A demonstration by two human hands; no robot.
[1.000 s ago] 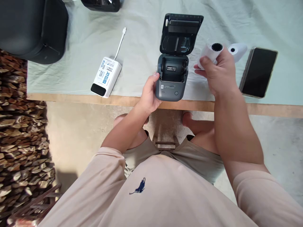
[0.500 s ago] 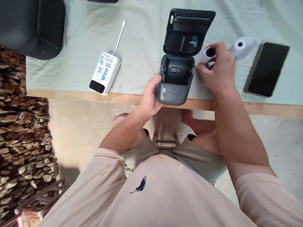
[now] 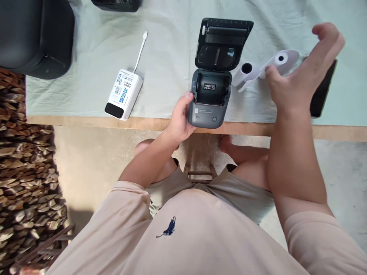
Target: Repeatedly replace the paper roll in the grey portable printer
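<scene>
My left hand (image 3: 182, 118) grips the left side of a dark grey label printer (image 3: 208, 116) at the table's front edge. The printer's lid (image 3: 222, 44) stands raised, and its roll bay shows a small printed label and no roll. Just right of it lies a white paper roll (image 3: 242, 74) with a dark core and a loose paper end. A second white paper roll (image 3: 280, 59) rests farther right, partly unrolled. Over that roll's right side, my right hand (image 3: 305, 74) is spread with the thumb near the roll, holding nothing. It partly hides a black smartphone (image 3: 322, 95).
On the left of the cloth-covered table (image 3: 163, 76) lies a white power bank (image 3: 123, 93) with a short white cable. A black bag (image 3: 34, 38) fills the far left corner, and a dark object (image 3: 117, 4) sits at the back. Stacked firewood (image 3: 28, 172) stands at left below.
My right hand has let go of the dark-cored paper roll and moved right and away, opening over the second roll and phone. My left hand still holds the printer.
</scene>
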